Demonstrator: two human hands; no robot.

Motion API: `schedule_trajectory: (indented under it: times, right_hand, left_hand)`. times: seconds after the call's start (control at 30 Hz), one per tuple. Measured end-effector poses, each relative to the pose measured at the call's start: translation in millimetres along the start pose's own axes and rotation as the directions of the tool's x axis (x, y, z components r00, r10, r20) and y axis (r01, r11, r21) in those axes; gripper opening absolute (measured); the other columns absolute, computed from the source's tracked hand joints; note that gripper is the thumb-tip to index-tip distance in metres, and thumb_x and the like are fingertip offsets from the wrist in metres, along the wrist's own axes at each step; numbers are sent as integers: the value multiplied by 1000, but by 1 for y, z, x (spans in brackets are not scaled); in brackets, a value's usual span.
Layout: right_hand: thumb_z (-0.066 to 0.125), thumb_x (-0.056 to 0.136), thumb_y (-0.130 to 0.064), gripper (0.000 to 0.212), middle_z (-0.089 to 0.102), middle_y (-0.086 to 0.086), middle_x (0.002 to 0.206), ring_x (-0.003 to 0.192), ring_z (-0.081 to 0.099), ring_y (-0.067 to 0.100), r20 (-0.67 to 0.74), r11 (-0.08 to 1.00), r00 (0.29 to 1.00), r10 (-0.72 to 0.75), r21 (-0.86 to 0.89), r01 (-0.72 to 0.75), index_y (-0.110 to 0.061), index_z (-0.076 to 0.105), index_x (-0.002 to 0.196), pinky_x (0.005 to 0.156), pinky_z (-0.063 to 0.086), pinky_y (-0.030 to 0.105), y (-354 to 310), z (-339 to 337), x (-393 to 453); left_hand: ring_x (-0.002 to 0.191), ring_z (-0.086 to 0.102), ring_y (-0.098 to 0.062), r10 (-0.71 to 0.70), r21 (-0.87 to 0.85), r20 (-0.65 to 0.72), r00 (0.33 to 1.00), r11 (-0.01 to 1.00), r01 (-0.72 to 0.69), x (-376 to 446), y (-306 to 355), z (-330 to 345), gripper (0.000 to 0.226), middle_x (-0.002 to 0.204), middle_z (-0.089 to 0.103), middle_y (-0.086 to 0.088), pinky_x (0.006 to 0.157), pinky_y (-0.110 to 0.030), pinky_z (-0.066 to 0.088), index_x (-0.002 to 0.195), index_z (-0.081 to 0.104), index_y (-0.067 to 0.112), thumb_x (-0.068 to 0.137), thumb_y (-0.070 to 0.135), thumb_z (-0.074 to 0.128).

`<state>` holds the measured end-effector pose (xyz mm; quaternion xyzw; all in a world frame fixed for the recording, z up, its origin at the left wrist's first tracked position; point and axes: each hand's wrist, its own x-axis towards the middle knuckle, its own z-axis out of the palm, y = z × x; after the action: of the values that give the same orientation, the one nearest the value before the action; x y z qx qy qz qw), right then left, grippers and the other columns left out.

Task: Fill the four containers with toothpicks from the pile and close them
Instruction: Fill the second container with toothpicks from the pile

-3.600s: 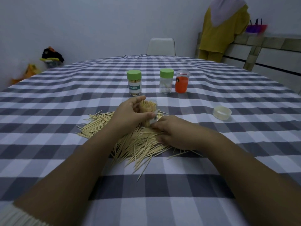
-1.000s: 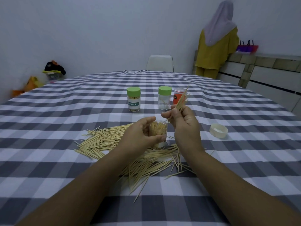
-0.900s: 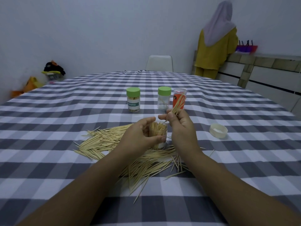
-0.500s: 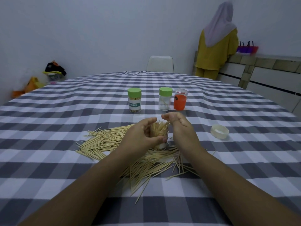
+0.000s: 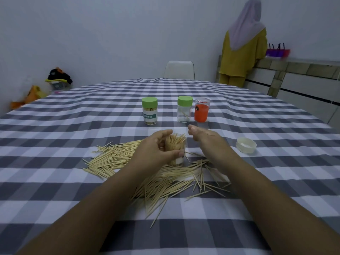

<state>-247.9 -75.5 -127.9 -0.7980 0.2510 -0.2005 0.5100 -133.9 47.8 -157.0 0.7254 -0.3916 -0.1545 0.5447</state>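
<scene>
Toothpicks [image 5: 156,173] lie in a wide pile on the checked tabletop [image 5: 55,181], near the centre. The left hand [image 5: 156,150] grips an open jar [image 5: 175,150] packed with toothpicks, standing upright at the pile's far edge. The right hand [image 5: 204,137] hovers just right of the jar, its fingers loosely curled and holding nothing; a second ago it pinched a bunch of toothpicks above the jar, and that bunch now stands in it. Farther off stand two green-lidded jars [image 5: 149,113] and an orange jar [image 5: 201,112]. A white lid [image 5: 246,145] lies to the right, well apart.
</scene>
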Motion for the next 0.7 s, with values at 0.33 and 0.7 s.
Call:
schedule_trajectory:
  times: [0.33, 0.7]
  right_hand:
    - [63, 88, -26, 42, 52, -6, 134, 116, 50, 12, 430, 837, 900, 74, -517, 179, -32, 55, 130, 99, 41, 30, 7, -7, -2]
    - [46, 97, -29, 50, 37, 0, 138, 126, 30, 20, 491, 519, 868, -77, -724, 455, -30, 33, 145, 106, 30, 36, 7, 26, -9]
  left_hand:
    - [89, 57, 12, -27, 12, -50, 998, 1000, 27, 5, -3, -15, 75, 104, 60, 17, 67, -3, 47, 136, 48, 23, 70, 23, 82]
    - [89, 58, 11, -26, -27, -69, 997, 999, 24, 8, -6, -18, 75, 102, 61, 15, 71, -4, 49, 138, 47, 17, 71, 18, 82]
